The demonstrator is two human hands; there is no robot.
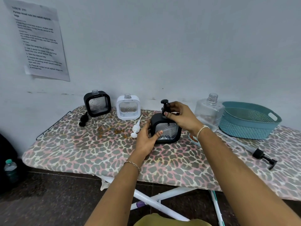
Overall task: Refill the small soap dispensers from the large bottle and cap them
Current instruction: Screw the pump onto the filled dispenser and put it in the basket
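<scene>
A black square soap dispenser stands mid-board. My left hand holds its left side, thumb on the clear front. My right hand pinches the black pump cap seated on its neck. Against the wall stand a second black dispenser and a white dispenser, both with open necks. A black pump and a white pump lie loose in front of them. The large clear bottle stands uncapped to the right, and its long black pump lies on the board.
A teal perforated basket sits at the back right beside the large bottle. The leopard-print ironing board has a metal rail at its left end. A water bottle stands on the floor to the left. A printed sheet hangs on the wall.
</scene>
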